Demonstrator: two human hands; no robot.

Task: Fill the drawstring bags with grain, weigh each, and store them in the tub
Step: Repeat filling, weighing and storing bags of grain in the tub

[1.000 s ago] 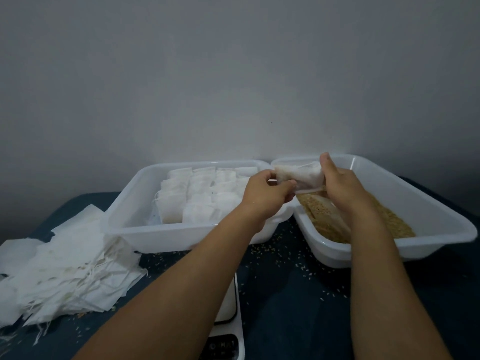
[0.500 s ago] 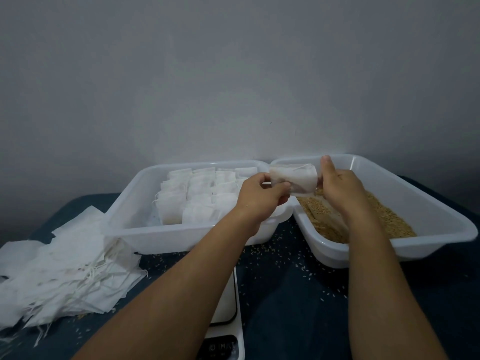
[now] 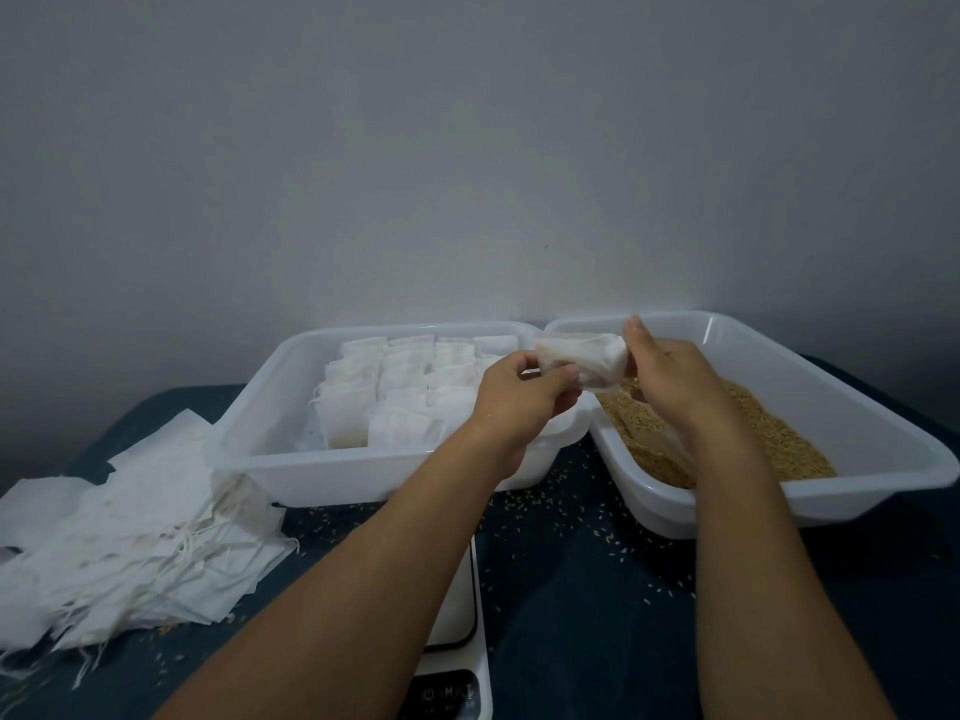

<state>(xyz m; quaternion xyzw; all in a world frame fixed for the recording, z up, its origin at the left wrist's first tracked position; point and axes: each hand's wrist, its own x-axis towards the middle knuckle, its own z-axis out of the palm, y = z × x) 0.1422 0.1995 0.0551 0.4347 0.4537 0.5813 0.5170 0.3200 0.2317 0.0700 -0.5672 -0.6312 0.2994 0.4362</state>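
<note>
A: Drawstring bag (image 3: 582,360) — held in the air between both hands, above the inner rims where the two tubs meet. Thin white fabric, bulged; judged filled with grain, not confirmed by sight since the mouth is not visible

B: Grip state?

A: Left hand (image 3: 519,394) has its fingers curled, pinching the bag's left end; what looks like the cord runs into that pinch, too small to be sure. Right hand (image 3: 670,376) has its fingers pressed together on the right end, thumb raised; palm side hidden

B: Handling estimate?

A: Soft and limp, no stiffness of its own; it takes the shape of the fill. Light, one hand would likely carry it. Not fragile, though the weave looks thin. Loose grain will shift inside, so the bag would sag away from any single pinch

B: Where should the person take hold?

A: At the gathered neck, just below the cord, mouth kept upward. A hold on the belly alone could squeeze grain out if the mouth is not drawn tight. Spilled grains (image 3: 566,504) already lie on the dark surface (image 3: 597,641) between the tubs

B: Destinations?

A: Scale (image 3: 460,662) sits near, partly under the left forearm. Storage tub (image 3: 270,454) on the left holds rows of filled bags (image 3: 415,387). Grain tub (image 3: 883,433) on the right. Empty bags (image 3: 130,543) piled far left
</note>
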